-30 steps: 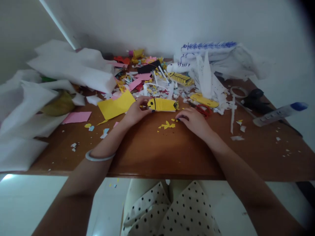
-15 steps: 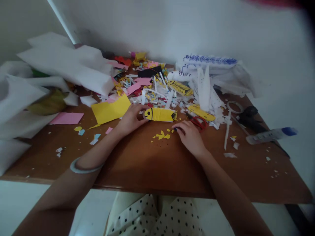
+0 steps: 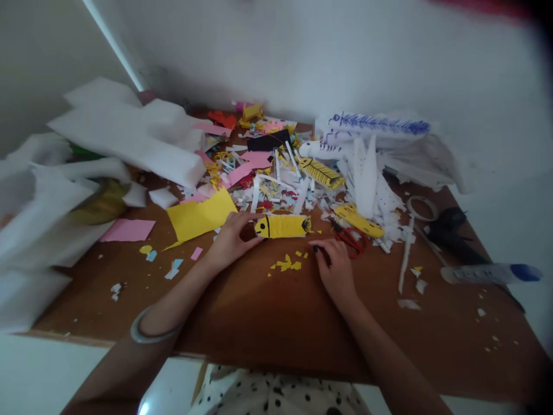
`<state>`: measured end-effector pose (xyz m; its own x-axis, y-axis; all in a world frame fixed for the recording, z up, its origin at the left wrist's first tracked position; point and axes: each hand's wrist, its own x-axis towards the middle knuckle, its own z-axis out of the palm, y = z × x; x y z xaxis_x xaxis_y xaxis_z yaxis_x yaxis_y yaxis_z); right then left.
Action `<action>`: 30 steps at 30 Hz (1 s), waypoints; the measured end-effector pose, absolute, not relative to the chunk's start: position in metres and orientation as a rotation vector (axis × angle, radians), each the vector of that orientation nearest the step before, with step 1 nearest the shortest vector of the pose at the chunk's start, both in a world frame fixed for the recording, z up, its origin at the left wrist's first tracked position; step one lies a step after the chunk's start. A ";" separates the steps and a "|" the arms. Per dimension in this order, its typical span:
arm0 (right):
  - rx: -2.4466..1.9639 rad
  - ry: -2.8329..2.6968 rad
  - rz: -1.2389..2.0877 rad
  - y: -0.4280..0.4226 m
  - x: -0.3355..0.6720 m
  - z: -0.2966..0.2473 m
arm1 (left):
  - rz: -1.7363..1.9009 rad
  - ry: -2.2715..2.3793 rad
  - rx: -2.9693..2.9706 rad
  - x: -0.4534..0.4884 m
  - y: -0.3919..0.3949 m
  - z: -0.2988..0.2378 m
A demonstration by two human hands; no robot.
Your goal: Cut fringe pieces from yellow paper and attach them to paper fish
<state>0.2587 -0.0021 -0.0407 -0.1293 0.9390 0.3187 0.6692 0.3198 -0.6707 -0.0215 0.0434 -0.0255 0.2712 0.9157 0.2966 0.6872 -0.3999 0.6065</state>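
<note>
A yellow paper fish (image 3: 283, 226) with a black eye, a gill line and tail marks lies flat on the brown table. My left hand (image 3: 231, 242) has the fish's head end between thumb and forefinger. To the right of the tail, my right hand (image 3: 334, 259) rests low over the table with fingers curled and thumb and fingertips close together; whatever they pinch, if anything, is too small to make out. Small yellow scraps (image 3: 286, 264) lie between the hands. Red-handled scissors (image 3: 354, 242) lie just beyond my right hand, partly beneath a yellow cutter-like piece (image 3: 358, 220).
A torn yellow sheet (image 3: 201, 216) and pink paper (image 3: 128, 230) lie left, beside piled white foam (image 3: 129, 138). Paper shreds (image 3: 276, 184) and another yellow fish (image 3: 322, 173) cover the back. At right are a tape roll (image 3: 422, 208), a black tool (image 3: 453, 230) and a glue tube (image 3: 488, 274).
The view has tilted, so everything sits lower in the picture. My right hand has shifted slightly right, away from the fish's tail. My left hand stays at the fish's head.
</note>
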 end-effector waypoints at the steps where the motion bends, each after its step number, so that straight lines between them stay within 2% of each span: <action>1: -1.426 -1.875 0.485 -0.002 0.259 -0.041 | 0.877 1.466 2.190 -0.021 0.043 -0.025; 20: -1.302 -2.252 0.514 0.011 0.276 -0.029 | 0.850 1.487 2.254 -0.018 0.052 -0.029; 30: -1.254 -2.356 0.647 0.012 0.261 -0.029 | 0.809 1.474 2.250 -0.017 0.050 -0.030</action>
<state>0.2612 0.0120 -0.0295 -0.5217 0.8441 0.1237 0.6626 0.4922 -0.5646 -0.0172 0.0495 -0.0296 0.3031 0.9116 0.2777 0.7234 -0.4098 0.5556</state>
